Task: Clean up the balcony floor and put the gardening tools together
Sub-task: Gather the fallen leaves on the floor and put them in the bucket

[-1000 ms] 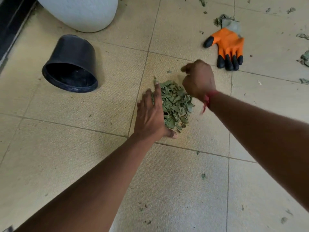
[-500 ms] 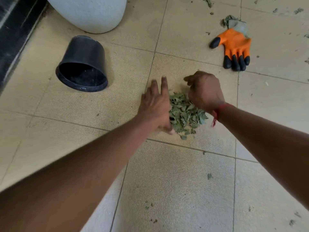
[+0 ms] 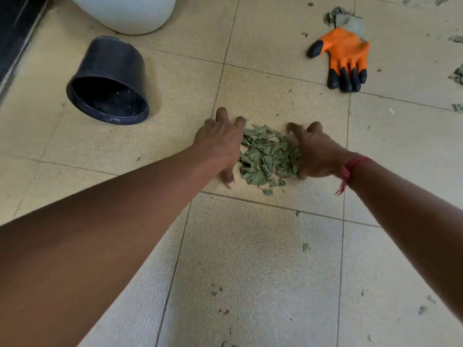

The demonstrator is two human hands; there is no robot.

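Left hand [image 3: 220, 144] and right hand [image 3: 317, 152] flank leaf pile [image 3: 266, 156] on tiled floor [image 3: 250, 259], fingers extended; black pot [image 3: 107, 82] tipped over, orange glove [image 3: 345, 56] beyond.

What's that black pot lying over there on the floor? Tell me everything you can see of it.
The black pot is round, plastic by its look, tapering from a wide ribbed rim to a narrower base. It lies tipped on its side on the tiled floor, mouth toward the camera, only pale specks inside. A white planter stands just behind it, apart. Only the floor touches it.
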